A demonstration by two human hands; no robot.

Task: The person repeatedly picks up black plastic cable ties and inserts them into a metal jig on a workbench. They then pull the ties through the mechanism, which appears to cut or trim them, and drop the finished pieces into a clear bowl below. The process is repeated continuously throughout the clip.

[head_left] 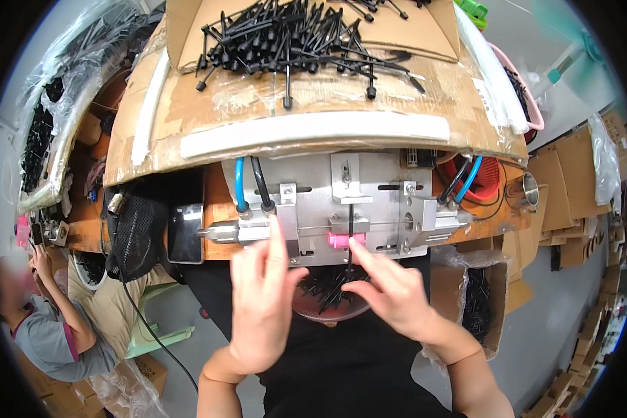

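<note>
Left hand (263, 296) at left of jig (313, 177), right hand (397, 296) by pink block (337, 241) at jig's centre, both with fingers released (black rods (282, 45) heaped beyond jig)

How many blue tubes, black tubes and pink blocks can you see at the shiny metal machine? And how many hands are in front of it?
Blue tubes: 2 (one left, one right)
Black tubes: 2 (one left, one right)
Pink block: 1
Hands: 2 (left hand, right hand)
Total: 7
</note>
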